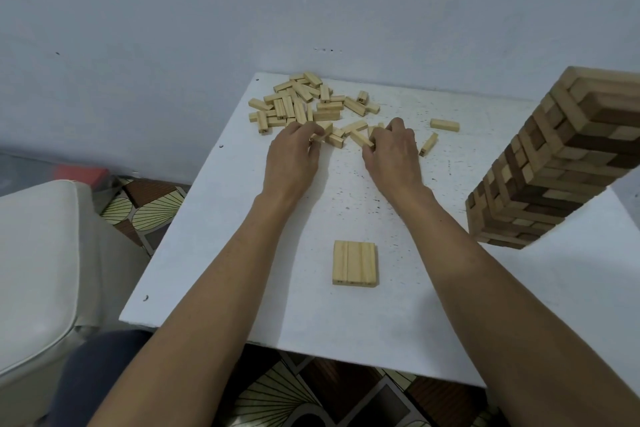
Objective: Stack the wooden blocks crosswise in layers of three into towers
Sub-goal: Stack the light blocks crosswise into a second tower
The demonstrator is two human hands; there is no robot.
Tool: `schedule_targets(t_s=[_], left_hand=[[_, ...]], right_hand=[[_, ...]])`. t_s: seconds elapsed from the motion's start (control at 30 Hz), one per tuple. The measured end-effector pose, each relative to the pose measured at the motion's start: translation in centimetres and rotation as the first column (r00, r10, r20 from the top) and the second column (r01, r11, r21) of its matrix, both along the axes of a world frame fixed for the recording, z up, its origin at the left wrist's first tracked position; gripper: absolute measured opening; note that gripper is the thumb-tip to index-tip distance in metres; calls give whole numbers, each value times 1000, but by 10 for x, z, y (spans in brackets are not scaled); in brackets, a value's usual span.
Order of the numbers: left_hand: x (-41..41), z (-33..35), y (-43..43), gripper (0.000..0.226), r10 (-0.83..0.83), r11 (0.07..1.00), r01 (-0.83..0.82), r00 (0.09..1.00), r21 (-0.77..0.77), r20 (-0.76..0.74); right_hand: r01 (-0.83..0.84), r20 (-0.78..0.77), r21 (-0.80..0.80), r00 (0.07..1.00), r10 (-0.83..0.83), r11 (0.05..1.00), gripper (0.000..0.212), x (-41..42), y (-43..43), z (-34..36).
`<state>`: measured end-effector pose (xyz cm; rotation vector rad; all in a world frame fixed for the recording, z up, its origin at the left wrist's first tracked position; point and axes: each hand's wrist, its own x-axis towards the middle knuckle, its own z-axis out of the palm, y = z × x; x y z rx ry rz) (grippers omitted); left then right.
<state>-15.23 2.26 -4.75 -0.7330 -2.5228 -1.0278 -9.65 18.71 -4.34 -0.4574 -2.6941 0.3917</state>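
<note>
My white tabletop (pixel 398 315) carries everything. At its far side lies a scattered pile of loose wooden blocks (pixel 298 102). Near the middle, closer to me, three pale blocks lie flat side by side, touching, as a first layer (pixel 355 263). At the right edge stands a tall finished tower (pixel 554 163) of mixed light and dark wood.

Both my bare arms reach forward to the pile's near edge, hands apart, palms down. My left hand (pixel 291 160) curls its fingers around one left block (pixel 317 138). My right hand (pixel 393 156) pinches a right block (pixel 360 139). Two stray blocks (pixel 444 125) lie just right of my right hand.
</note>
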Motion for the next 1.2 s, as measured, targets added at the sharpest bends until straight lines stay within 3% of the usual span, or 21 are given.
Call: schedule_targets(t_s=[0.23,0.4,0.53,0.7,0.87,1.0,1.2], left_hand=[[4,1,-11,20,14,999,-13,1000,53,-8],[5,1,-15,21,12,997,-13,1000,77,5],[7,2,-20,22,10,995,-13,1000,98,29],[17,10,-31,21,-4,987,-16,992,157,128],[29,24,-51,14,-51,977,-19,947,214,317],[40,33,-69,12,-112,980,29,896,195,430],[56,25,-81,13,-177,984,161,860,74,478]], right_hand=[[76,15,-224,997,-75,972,9,-4,0,6],[106,-18,-231,993,-114,967,14,-2,4,4],[65,-136,-235,986,-99,970,17,5,5,3],[-101,-302,-346,953,-9,933,14,30,-8,17],[-256,-97,-529,966,242,809,9,60,-20,30],[-337,64,-589,887,457,735,8,68,-24,34],[-371,127,-584,837,532,722,13,80,-37,33]])
